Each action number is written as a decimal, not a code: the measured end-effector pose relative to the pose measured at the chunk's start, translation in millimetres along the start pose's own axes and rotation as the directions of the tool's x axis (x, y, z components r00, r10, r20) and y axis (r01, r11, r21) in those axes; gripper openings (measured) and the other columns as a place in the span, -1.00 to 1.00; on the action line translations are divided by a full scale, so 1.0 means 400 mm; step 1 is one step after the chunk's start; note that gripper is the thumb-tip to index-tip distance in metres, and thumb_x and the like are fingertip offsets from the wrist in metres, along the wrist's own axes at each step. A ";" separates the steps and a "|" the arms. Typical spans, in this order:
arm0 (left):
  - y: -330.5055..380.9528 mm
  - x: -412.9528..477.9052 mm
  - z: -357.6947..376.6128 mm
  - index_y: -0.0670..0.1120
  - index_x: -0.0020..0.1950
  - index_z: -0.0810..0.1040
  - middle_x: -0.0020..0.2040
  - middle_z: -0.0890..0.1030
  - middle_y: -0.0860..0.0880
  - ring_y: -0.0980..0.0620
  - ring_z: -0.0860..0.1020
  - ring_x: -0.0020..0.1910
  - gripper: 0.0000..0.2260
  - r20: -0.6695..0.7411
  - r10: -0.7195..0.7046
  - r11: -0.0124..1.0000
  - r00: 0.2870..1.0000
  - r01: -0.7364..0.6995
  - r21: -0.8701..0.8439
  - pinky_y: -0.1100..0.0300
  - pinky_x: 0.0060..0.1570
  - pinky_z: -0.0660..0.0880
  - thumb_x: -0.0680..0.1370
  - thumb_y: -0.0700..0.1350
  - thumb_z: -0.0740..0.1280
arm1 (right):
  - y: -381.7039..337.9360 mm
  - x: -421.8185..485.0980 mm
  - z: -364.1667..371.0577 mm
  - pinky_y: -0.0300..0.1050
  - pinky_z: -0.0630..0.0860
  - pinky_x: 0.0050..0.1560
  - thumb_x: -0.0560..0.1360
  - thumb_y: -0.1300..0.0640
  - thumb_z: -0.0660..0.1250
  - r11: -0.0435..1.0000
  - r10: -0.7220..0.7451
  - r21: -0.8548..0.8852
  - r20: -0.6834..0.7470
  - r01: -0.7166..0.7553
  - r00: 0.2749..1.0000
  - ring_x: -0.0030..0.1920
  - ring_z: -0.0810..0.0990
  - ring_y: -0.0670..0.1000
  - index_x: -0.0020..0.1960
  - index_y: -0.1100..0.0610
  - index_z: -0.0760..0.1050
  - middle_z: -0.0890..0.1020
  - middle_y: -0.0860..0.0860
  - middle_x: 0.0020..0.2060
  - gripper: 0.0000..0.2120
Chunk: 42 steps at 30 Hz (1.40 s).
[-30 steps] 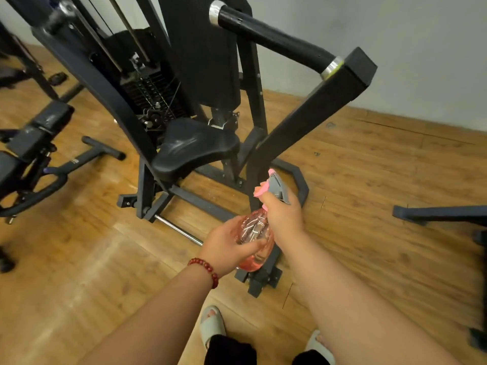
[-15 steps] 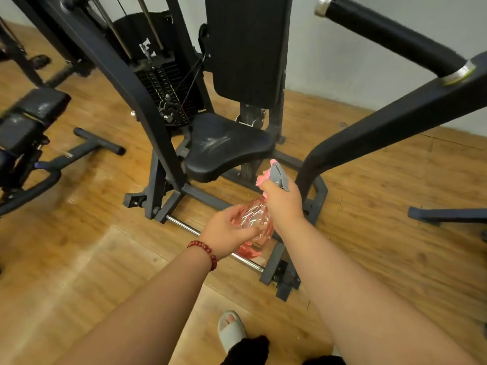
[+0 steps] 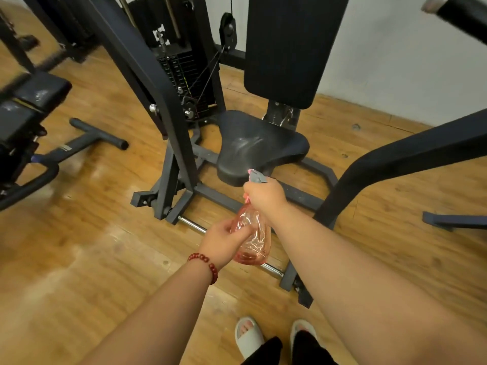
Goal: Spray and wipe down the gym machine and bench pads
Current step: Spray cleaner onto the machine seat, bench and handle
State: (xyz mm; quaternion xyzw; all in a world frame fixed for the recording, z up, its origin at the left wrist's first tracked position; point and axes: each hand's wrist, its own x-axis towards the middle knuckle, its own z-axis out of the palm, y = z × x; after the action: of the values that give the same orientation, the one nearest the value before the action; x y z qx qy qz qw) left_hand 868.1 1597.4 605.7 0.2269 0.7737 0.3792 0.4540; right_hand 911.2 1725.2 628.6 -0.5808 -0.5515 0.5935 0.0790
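Observation:
A clear pink spray bottle (image 3: pixel 253 239) with a grey trigger head is held in front of me. My right hand (image 3: pixel 264 196) grips its neck and trigger, nozzle aimed at the black seat pad (image 3: pixel 259 147) of the gym machine. My left hand (image 3: pixel 224 239), with a red bead bracelet on the wrist, holds the bottle's body from the left. The seat pad shows pale streaks on top. A tall black back pad (image 3: pixel 290 48) rises behind the seat. No cloth is in view.
The machine's dark frame (image 3: pixel 168 143) and weight stack (image 3: pixel 184 75) stand left of the seat; an arm bar (image 3: pixel 411 151) crosses at the right. A black bench (image 3: pixel 29 106) sits at far left. Wooden floor all round; my white slippers (image 3: pixel 250 335) below.
I have stepped closer and to the right, so the seat and back pad now face me. Both hands stayed on the bottle, whose nozzle came nearer the seat.

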 end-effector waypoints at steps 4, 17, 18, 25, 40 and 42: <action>-0.027 0.038 -0.039 0.04 0.03 0.62 -0.08 0.69 0.04 0.07 0.65 -0.09 -0.83 -0.011 -0.037 0.999 0.999 0.036 -0.034 0.12 -0.07 0.58 0.50 0.05 0.40 | -0.011 0.036 0.049 -0.07 0.46 -0.16 0.46 0.16 0.30 0.995 0.018 -0.095 0.047 -0.014 0.999 -0.23 0.49 0.01 -0.02 0.12 0.48 0.49 0.01 -0.25 -0.90; 0.015 0.187 -0.108 0.07 0.10 0.61 -0.08 0.70 0.09 0.13 0.66 -0.09 -0.76 -0.009 -0.068 0.997 0.998 0.068 -0.021 0.16 -0.07 0.60 0.46 0.06 0.45 | -0.076 0.174 0.099 -0.16 0.37 -0.33 0.50 0.13 0.30 1.000 -0.013 -0.027 0.016 0.014 1.000 -0.22 0.53 -0.01 0.06 0.13 0.49 0.59 0.05 -0.13 -0.84; 0.027 0.201 -0.112 0.05 0.13 0.61 -0.07 0.69 0.09 0.15 0.66 -0.10 -0.74 -0.014 -0.062 0.998 0.998 0.062 -0.009 0.19 -0.09 0.59 0.47 0.05 0.45 | -0.088 0.188 0.093 -0.18 0.35 -0.35 0.51 0.13 0.30 1.000 -0.026 -0.016 0.023 0.027 0.999 -0.25 0.50 -0.04 0.04 0.11 0.48 0.57 0.03 -0.16 -0.88; 0.113 0.285 -0.142 0.09 0.06 0.59 -0.08 0.68 0.09 0.18 0.65 -0.14 -0.83 -0.015 -0.010 1.000 1.000 0.010 -0.007 0.30 -0.17 0.55 0.49 0.03 0.43 | -0.190 0.262 0.094 0.03 0.53 -0.03 0.51 0.16 0.28 0.996 -0.081 0.020 -0.006 0.082 0.997 -0.07 0.59 0.14 0.01 0.15 0.50 0.63 0.19 -0.04 -0.89; 0.179 0.466 -0.273 0.06 -0.04 0.63 -0.15 0.69 0.05 0.09 0.66 -0.15 -0.56 0.264 0.004 0.987 0.964 -0.047 0.156 0.03 0.02 0.60 0.24 0.30 0.36 | -0.266 0.348 0.149 0.03 0.53 -0.07 0.49 0.18 0.31 0.955 0.160 0.290 -0.306 -0.069 0.939 -0.19 0.52 0.06 -0.17 0.06 0.48 0.59 0.13 -0.14 -0.93; 0.184 0.479 -0.304 0.05 -0.02 0.64 -0.15 0.70 0.06 0.09 0.67 -0.15 -0.60 0.294 -0.002 0.988 0.956 -0.044 0.149 0.00 0.03 0.61 0.27 0.26 0.39 | -0.281 0.347 0.168 0.04 0.55 -0.03 0.50 0.15 0.31 0.952 0.173 0.296 -0.321 -0.074 0.931 -0.16 0.55 0.06 -0.20 0.02 0.43 0.61 0.12 -0.11 -0.88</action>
State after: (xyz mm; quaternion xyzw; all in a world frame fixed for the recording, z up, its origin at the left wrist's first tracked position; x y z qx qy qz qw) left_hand 669.4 1729.0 598.8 0.3231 0.7223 0.2856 0.5406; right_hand 754.2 1832.2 609.9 -0.6922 -0.4019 0.5587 0.2172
